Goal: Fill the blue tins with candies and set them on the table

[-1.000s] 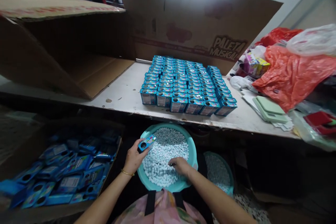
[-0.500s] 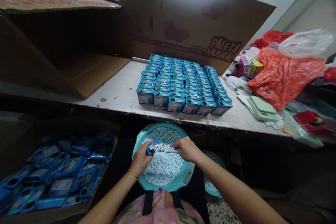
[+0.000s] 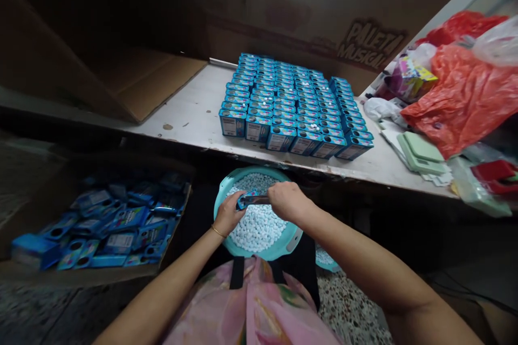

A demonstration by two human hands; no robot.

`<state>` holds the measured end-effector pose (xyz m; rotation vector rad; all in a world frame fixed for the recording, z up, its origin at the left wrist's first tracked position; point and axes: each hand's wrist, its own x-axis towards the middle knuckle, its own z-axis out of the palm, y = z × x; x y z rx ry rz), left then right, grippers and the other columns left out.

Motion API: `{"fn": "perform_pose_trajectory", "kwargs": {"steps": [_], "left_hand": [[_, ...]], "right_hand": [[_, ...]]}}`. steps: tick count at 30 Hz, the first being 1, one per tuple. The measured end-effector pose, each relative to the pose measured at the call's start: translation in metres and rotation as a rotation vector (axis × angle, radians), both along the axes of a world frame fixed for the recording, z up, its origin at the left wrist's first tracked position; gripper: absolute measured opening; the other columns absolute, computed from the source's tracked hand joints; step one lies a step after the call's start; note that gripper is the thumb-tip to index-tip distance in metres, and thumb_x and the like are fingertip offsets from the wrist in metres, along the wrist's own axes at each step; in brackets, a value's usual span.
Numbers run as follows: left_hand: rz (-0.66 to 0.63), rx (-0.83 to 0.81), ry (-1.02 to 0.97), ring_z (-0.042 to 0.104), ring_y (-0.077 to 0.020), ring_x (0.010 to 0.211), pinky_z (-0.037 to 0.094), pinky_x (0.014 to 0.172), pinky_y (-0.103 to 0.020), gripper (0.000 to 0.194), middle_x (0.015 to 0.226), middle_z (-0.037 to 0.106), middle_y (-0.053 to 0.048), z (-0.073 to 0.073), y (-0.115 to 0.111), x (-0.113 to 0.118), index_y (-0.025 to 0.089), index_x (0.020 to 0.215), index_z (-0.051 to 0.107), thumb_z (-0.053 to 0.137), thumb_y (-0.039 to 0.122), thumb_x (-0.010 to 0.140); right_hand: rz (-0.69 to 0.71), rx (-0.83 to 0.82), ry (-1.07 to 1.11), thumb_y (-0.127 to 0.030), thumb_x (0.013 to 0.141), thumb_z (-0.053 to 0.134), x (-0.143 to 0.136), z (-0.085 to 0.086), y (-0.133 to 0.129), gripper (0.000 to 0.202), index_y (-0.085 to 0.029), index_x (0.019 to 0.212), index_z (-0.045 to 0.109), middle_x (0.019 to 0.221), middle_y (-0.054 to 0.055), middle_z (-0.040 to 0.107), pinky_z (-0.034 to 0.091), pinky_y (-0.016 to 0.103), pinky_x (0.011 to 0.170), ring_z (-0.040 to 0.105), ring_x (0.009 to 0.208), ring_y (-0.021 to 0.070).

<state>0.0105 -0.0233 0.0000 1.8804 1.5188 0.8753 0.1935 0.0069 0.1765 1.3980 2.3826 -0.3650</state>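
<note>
My left hand (image 3: 229, 215) is closed around a small blue box (image 3: 242, 202), held over a turquoise basin (image 3: 290, 238). Small white balls (image 3: 257, 232) fill much of the basin, which rests at my lap. My right hand (image 3: 289, 202) grips the end of a narrow scoop (image 3: 261, 200). The scoop's other end meets the mouth of the box, and its outer side looks dark and tipped. How many balls are inside the box is hidden.
Rows of blue boxes (image 3: 279, 113) stand on the white table (image 3: 182, 99), a few white balls on top. Large cardboard (image 3: 283, 21) rises behind. A carton of blue boxes (image 3: 121, 226) sits left. A pale green scale (image 3: 423, 152) and red plastic bags (image 3: 441, 97) lie right.
The scoop, earlier heaped with white balls, has tipped toward the box and shows no heap now. My right hand has turned over. The view has tilted downward.
</note>
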Motion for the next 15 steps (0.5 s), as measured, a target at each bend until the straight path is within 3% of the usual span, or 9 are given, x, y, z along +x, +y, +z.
{"fn": "perform_pose_trajectory", "kwargs": {"steps": [3, 5, 7, 11, 13, 15], "left_hand": [[0.039, -0.057, -0.066, 0.058, -0.0198, 0.098, 0.046, 0.086, -0.032, 0.042, 0.109, 0.061, -0.006, 0.006, -0.003, -0.007, 0.020, 0.113, 0.052, 0.056, 0.024, 0.072], [0.072, -0.082, -0.101, 0.060, -0.0184, 0.091, 0.047, 0.082, -0.031, 0.042, 0.107, 0.062, -0.005, 0.010, -0.005, -0.013, 0.020, 0.113, 0.052, 0.057, 0.027, 0.072], [0.114, -0.097, -0.110, 0.061, -0.0172, 0.085, 0.048, 0.078, -0.030, 0.042, 0.104, 0.063, -0.004, 0.013, -0.006, -0.018, 0.020, 0.112, 0.053, 0.058, 0.029, 0.072], [0.147, -0.106, -0.097, 0.061, -0.0164, 0.082, 0.048, 0.076, -0.028, 0.041, 0.098, 0.065, -0.003, 0.018, -0.008, -0.024, 0.019, 0.110, 0.054, 0.059, 0.031, 0.071], [0.162, -0.099, -0.086, 0.061, -0.0158, 0.079, 0.048, 0.074, -0.026, 0.041, 0.094, 0.066, -0.002, 0.020, -0.009, -0.025, 0.019, 0.109, 0.055, 0.060, 0.032, 0.071], [0.188, -0.093, -0.074, 0.061, -0.0152, 0.077, 0.047, 0.071, -0.025, 0.041, 0.091, 0.066, -0.002, 0.022, -0.008, -0.027, 0.018, 0.108, 0.055, 0.061, 0.034, 0.071]], "right_hand": [[-0.082, 0.006, -0.003, -0.012, 0.079, 0.040, 0.031, -0.015, 0.003, 0.029, -0.019, 0.094, 0.063, 0.097, 0.011, 0.064, 0.043, 0.031, 0.072, 0.060, 0.089, 0.0230], [-0.160, -0.003, -0.001, -0.011, 0.081, 0.037, 0.050, -0.044, 0.003, 0.032, -0.022, 0.100, 0.061, 0.102, 0.009, 0.063, 0.042, 0.030, 0.074, 0.059, 0.093, 0.0215], [-0.232, -0.032, -0.013, -0.009, 0.082, 0.034, 0.055, -0.084, -0.003, 0.035, -0.022, 0.107, 0.057, 0.106, 0.010, 0.061, 0.042, 0.031, 0.074, 0.058, 0.094, 0.0214], [-0.206, -0.120, -0.010, -0.007, 0.085, 0.029, 0.026, -0.160, -0.035, 0.037, -0.014, 0.112, 0.052, 0.108, 0.016, 0.059, 0.043, 0.033, 0.074, 0.055, 0.098, 0.0237], [-0.168, -0.167, 0.024, -0.009, 0.086, 0.029, 0.008, -0.181, -0.052, 0.036, -0.016, 0.112, 0.052, 0.104, 0.014, 0.061, 0.042, 0.033, 0.076, 0.056, 0.098, 0.0226], [-0.143, -0.208, 0.061, -0.011, 0.086, 0.031, 0.000, -0.191, -0.061, 0.034, -0.020, 0.111, 0.053, 0.103, 0.010, 0.063, 0.042, 0.031, 0.077, 0.057, 0.096, 0.0203]]}}
